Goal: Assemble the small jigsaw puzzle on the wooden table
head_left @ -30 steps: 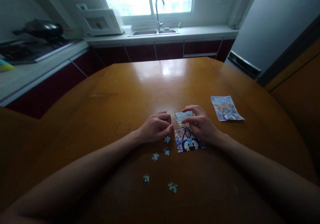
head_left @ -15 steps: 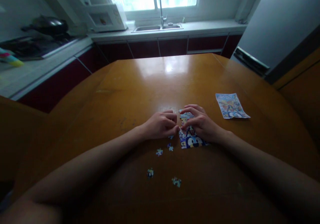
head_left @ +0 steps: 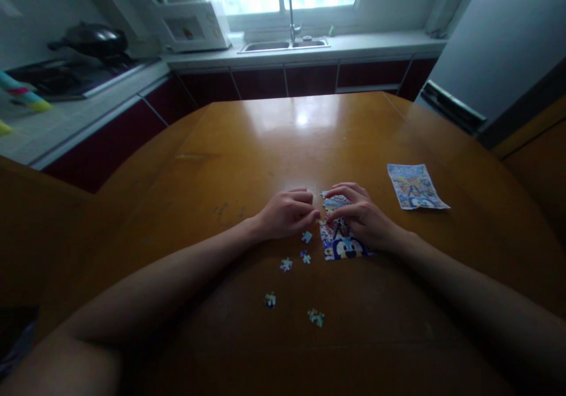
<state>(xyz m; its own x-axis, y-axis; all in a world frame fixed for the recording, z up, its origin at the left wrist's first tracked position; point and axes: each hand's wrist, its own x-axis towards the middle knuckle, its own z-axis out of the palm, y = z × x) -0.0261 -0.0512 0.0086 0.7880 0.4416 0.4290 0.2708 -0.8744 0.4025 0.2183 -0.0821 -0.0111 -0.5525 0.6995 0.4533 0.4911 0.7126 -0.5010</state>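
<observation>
A partly joined jigsaw puzzle (head_left: 349, 248) with a blue cartoon dog face lies flat on the wooden table. My right hand (head_left: 365, 216) rests over it, thumb and fingers apart and touching its surface. Just off the puzzle's left edge is my left hand (head_left: 287, 213), its fingers curled and its thumb pressed in; whatever they hold is hidden. Below that hand lie a pale blue puzzle piece (head_left: 306, 237) and a purple-and-white piece (head_left: 305, 257). More loose pieces sit nearer me: one (head_left: 286, 264), a darker one (head_left: 270, 300) and a greenish one (head_left: 316, 317).
To the right on the table (head_left: 247, 148) lies a creased picture sheet (head_left: 418, 187) with a matching design. Beyond the table are a sink (head_left: 265, 46), a microwave (head_left: 194, 27) and a stove with a black pan (head_left: 97, 39). A fridge (head_left: 499, 42) stands at right.
The view has shifted slightly, so everything sits a little further right. My left hand has drawn up a bit, uncovering more of the pale blue piece. My right hand stays on the puzzle.
</observation>
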